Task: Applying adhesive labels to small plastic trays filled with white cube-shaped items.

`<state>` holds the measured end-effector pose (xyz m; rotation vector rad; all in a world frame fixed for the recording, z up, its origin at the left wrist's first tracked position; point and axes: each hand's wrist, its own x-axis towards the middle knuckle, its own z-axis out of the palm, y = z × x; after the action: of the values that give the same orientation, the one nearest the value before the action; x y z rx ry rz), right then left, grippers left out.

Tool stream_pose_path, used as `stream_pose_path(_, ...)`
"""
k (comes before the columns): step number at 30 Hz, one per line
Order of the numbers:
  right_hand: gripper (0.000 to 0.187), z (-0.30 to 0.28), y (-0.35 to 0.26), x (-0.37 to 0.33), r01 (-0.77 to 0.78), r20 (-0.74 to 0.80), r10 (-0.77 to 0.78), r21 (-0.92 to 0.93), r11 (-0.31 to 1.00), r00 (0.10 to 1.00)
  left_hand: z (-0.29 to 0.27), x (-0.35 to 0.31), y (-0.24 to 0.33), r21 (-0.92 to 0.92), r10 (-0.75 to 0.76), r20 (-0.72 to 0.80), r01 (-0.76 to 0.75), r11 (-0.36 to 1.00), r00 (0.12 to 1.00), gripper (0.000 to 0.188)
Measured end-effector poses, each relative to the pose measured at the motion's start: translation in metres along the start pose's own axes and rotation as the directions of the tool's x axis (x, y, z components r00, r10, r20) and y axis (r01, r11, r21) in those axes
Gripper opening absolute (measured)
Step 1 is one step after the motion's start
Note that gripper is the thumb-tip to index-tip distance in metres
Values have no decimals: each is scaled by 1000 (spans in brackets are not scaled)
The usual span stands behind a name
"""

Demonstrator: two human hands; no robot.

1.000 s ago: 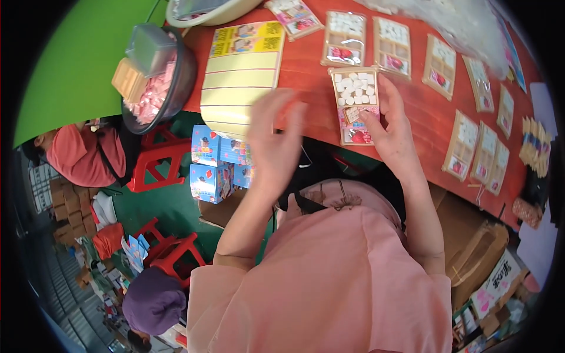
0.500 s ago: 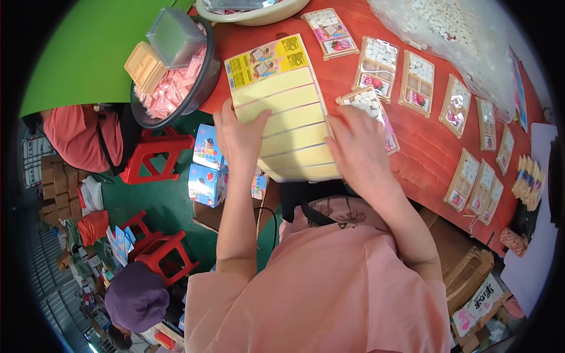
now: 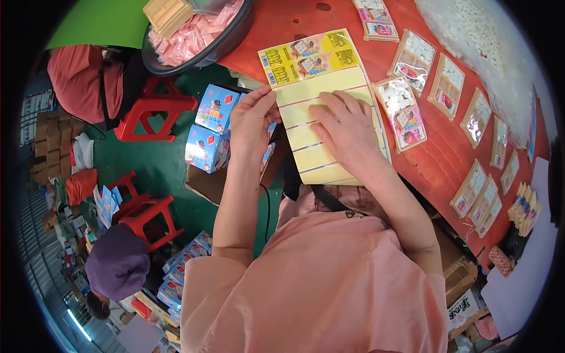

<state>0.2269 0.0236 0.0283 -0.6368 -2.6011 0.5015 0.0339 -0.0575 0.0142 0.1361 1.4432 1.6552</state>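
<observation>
Right hand (image 3: 348, 134) shifted inward, spread over sheet (image 3: 299, 117)

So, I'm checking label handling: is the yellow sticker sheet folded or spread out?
Spread out: the yellow sticker sheet lies open, no fold showing, right hand across it, left hand at its edge.

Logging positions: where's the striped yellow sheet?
Head view, upper centre: the yellow sheet is under the right hand, left of a tray with white pieces.
</observation>
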Motion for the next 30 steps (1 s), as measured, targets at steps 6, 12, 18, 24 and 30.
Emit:
stream_pose_path(6,18,4,1,27,-12,-78,22,135,991,997,10,-4,13,13,15,74,-16,1000,997,21)
stream_pose_path(12,11,9,-1,60,14,-261,76,327,945,962,31,-12,11,178,206,32,-208,962,978,12)
stream_pose_path(18,11,5,3,70,101,-178,-62,218,971,982,33,-5,10,482,581,248,-619,620,775,6)
stream_pose_path(24,11,0,6,76,98,-117,-81,145,985,990,36,-2,9,495,584,287,-639,589,759,5)
stream_pose_path(30,9,8,16,79,38,-203,22,286,958,979,40,1,5,310,344,159,-377,873,926,7)
